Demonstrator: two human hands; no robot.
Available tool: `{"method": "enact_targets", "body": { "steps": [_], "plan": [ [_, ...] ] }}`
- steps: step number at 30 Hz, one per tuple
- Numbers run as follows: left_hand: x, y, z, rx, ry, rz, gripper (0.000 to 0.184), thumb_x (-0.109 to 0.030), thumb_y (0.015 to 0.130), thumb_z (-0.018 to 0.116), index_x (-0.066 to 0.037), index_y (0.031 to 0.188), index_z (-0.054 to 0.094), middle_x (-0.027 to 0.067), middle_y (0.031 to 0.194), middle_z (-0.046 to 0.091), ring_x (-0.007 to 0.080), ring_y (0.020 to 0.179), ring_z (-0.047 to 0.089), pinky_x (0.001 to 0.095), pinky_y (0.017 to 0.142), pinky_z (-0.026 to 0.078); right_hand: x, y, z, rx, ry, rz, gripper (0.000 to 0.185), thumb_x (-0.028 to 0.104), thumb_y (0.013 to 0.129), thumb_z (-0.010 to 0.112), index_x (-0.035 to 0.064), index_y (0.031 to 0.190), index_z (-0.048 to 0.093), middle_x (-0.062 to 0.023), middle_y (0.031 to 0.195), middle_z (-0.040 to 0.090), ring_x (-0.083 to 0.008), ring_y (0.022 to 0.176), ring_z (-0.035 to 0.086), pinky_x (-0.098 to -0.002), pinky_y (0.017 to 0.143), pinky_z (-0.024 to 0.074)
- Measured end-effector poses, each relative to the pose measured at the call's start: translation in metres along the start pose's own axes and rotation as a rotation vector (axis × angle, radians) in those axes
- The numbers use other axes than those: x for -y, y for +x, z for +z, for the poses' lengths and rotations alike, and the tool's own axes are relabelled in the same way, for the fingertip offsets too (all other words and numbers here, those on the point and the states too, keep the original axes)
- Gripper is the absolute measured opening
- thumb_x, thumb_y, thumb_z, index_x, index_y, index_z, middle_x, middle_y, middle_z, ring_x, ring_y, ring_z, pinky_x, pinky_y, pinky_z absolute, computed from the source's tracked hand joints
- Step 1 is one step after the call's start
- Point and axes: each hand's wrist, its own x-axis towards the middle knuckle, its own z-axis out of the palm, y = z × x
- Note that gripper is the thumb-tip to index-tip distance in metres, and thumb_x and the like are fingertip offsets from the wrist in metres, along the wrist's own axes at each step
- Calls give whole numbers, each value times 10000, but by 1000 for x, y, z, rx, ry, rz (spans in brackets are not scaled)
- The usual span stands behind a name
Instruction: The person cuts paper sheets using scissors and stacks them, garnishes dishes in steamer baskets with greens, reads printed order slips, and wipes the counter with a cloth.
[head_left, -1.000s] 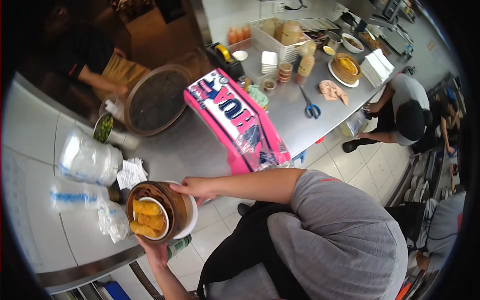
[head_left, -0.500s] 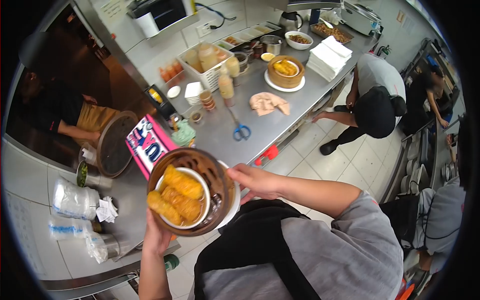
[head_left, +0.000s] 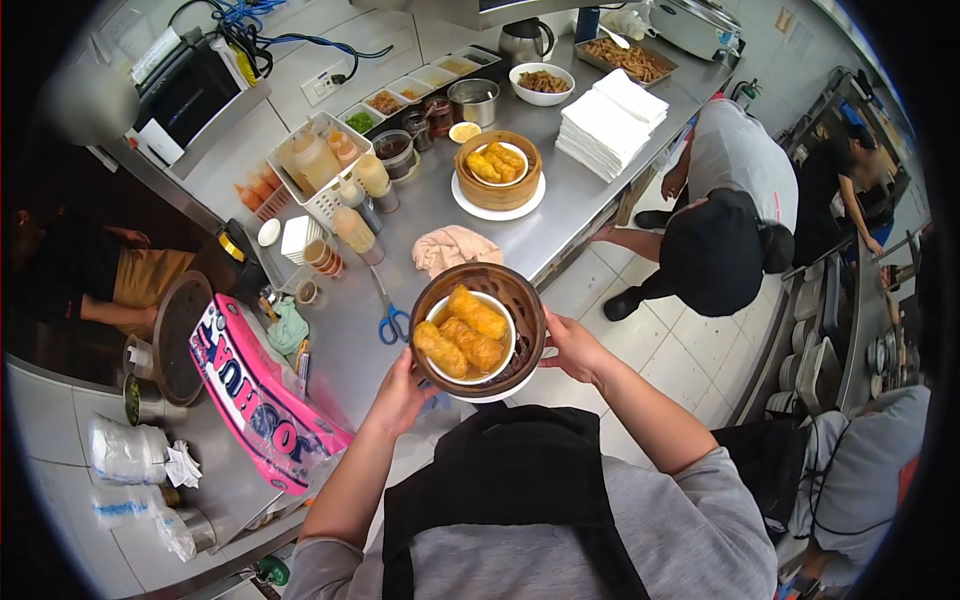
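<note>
Between my two hands is a round bamboo steamer basket (head_left: 535, 345), dark brown inside, above a white plate (head_left: 508, 389). Inside it sits a white bowl (head_left: 512, 340) of golden rolls (head_left: 466, 333) in sauce. My left hand (head_left: 400, 392) grips the steamer's left side, its fingers partly hidden below. On the right side, my right hand (head_left: 572, 347) holds the steamer and plate edge, thumb near the rim. Just beyond lie a crumpled pinkish cloth (head_left: 450, 248) and blue-handled scissors (head_left: 393, 324). A second bamboo steamer (head_left: 527, 190) with rolls stands on a white plate (head_left: 510, 214).
A pink package (head_left: 255, 400) lies on the steel counter at left. White napkins (head_left: 610, 125) are stacked at the back right. Sauce bottles (head_left: 355, 232) stand near a white basket (head_left: 325, 205). One person (head_left: 725, 220) bends over right of the counter; others are farther off.
The steamer, held in both hands, has moved right and up in view and now sits more level. The camera view has shifted, showing more of the pink package.
</note>
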Motion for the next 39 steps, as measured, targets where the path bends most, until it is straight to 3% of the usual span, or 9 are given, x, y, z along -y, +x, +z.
{"method": "enact_targets", "body": {
  "steps": [5, 17, 19, 21, 22, 26, 31, 35, 39],
  "plan": [
    [-6, 55, -6, -147, -87, -99, 499, -470, 984, 342, -132, 1346, 402, 21, 1358, 431, 160, 1280, 344, 429, 1011, 299, 13, 53, -21, -32, 23, 46, 686, 583, 938, 386, 60, 1382, 365, -93, 1320, 431, -221, 1037, 454, -450, 898, 419],
    [-53, 116, -49, -346, -203, 163, 610, -537, 974, 301, -116, 1415, 298, 40, 1432, 366, 181, 1335, 310, 410, 1097, 225, 94, 166, 17, 80, -22, -10, 687, 543, 954, 387, 72, 1440, 269, -111, 1445, 338, -251, 1333, 314, -519, 1059, 279],
    [-56, 119, -49, -391, -197, 188, 618, -534, 975, 294, -116, 1430, 276, 42, 1451, 342, 185, 1346, 297, 409, 1107, 208, 140, 152, 36, 44, -173, -70, 699, 518, 942, 439, 21, 1414, 307, -179, 1351, 459, -266, 1229, 460, -461, 1011, 368],
    [-51, 121, -50, -394, -282, 258, 578, -500, 984, 312, -118, 1417, 299, 42, 1440, 344, 175, 1344, 273, 418, 1115, 162, 171, 151, 44, 42, -1037, -336, 682, 454, 909, 511, -49, 1349, 372, -263, 1131, 592, -336, 1031, 597, -412, 913, 455],
    [-48, 121, -48, -419, -293, 261, 578, -500, 984, 312, -118, 1417, 299, 42, 1440, 344, 175, 1344, 273, 418, 1115, 162, 174, 153, 47, 10, -1139, -510, 574, 349, 877, 530, -108, 1216, 457, -305, 904, 625, -417, 841, 625, -423, 808, 491],
    [-35, 117, -32, -473, -325, 390, 630, -519, 979, 283, -95, 1444, 244, 57, 1480, 284, 195, 1382, 212, 413, 1135, 99, 184, 170, 48, 123, -1294, -434, 326, 227, 877, 493, -74, 1002, 519, -299, 869, 617, -433, 850, 603, -472, 796, 463],
    [-16, 111, 15, -696, -304, 454, 687, -554, 969, 245, -87, 1468, 180, 92, 1523, 193, 227, 1417, 130, 423, 1142, 29, 204, 171, 29, 254, -1280, -592, 419, 247, 853, 473, -145, 995, 521, -329, 799, 603, -451, 803, 608, -472, 781, 480],
    [16, 111, 53, -939, -277, 465, 664, -531, 975, 276, -77, 1455, 218, 86, 1514, 204, 284, 1405, 145, 433, 1138, 108, 244, 146, -8, 315, -1158, -554, 383, 261, 864, 477, -82, 1020, 549, -299, 883, 618, -439, 867, 603, -453, 795, 472],
    [57, 124, 85, -1123, -295, 492, 421, -399, 995, 360, -75, 1256, 423, 77, 1221, 483, 206, 1145, 467, 375, 978, 376, 271, 126, -66, 380, -1238, -450, 380, 258, 870, 492, -73, 1048, 549, -290, 841, 622, -425, 831, 615, -450, 764, 479]
  ]
}}
